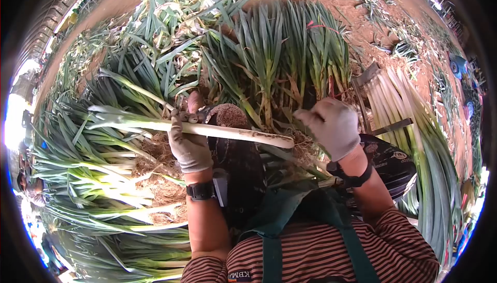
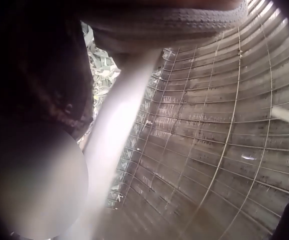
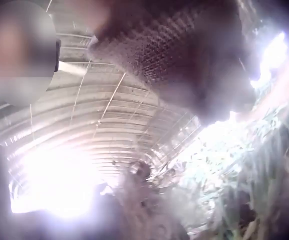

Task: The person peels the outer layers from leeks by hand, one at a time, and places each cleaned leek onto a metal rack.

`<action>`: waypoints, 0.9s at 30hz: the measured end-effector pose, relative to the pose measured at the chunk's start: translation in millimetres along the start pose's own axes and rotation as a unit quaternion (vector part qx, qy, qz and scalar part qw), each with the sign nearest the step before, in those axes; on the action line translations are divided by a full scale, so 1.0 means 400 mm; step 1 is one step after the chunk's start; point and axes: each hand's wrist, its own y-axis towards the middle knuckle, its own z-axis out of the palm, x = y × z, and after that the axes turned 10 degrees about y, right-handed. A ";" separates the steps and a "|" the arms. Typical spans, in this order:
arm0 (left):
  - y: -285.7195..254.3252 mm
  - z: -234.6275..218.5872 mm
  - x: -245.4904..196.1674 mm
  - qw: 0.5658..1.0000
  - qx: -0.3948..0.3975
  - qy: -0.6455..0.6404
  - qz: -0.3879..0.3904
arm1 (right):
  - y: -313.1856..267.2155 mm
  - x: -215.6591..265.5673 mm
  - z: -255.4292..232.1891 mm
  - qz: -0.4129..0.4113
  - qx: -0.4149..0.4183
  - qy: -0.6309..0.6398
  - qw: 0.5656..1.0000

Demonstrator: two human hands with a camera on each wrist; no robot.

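Observation:
In the head view, my gloved left hand (image 1: 189, 146) grips a long green onion (image 1: 228, 130) around its stalk. The onion lies nearly level, leaves to the left and its white end, marked with dark soil, to the right. That pale stalk (image 2: 117, 120) runs blurred below the glove in the left wrist view. My gloved right hand (image 1: 334, 128) is raised right of the white end, apart from it, fingers curled with nothing visible in them. Close up in the right wrist view, the glove (image 3: 169, 60) is dark and blurred.
Rooted green onions (image 1: 103, 179) are heaped at left. Upright bundles (image 1: 279, 50) stand ahead, with loose leaf scraps (image 1: 181, 9) beyond. At right, cleaned onions (image 1: 398, 97) lie by a metal frame (image 1: 391, 127). The person's dark-clothed knees (image 1: 235, 164) are below the hands.

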 end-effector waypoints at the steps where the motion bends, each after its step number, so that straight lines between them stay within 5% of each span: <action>1: -0.018 0.008 -0.013 0.998 -0.005 0.057 0.005 | 0.002 0.028 0.016 -0.060 -0.005 0.051 0.997; 3: -0.030 -0.017 -0.012 0.998 0.043 0.043 0.014 | 0.009 0.076 0.044 -0.179 -0.017 0.151 0.972; 7: -0.035 -0.055 -0.022 0.994 0.110 -0.004 0.002 | 0.050 0.116 0.161 -0.261 0.009 0.162 0.951; 12: -0.053 -0.081 -0.039 0.992 0.128 0.000 -0.006 | 0.073 0.129 0.195 -0.168 0.120 0.178 0.962; 18: -0.042 -0.085 -0.045 0.988 0.157 0.013 0.007 | 0.061 0.137 0.194 -0.175 0.131 0.184 0.958; 21: -0.043 -0.086 -0.050 0.988 0.155 0.023 0.006 | 0.039 0.129 0.210 -0.206 0.114 0.173 0.956; 24: -0.047 -0.085 -0.051 0.991 0.128 0.039 0.004 | 0.003 0.139 0.211 -0.327 0.021 0.056 0.943; 27: -0.048 -0.084 -0.058 0.993 0.115 0.038 0.004 | -0.023 0.120 0.207 -0.385 -0.043 0.132 0.913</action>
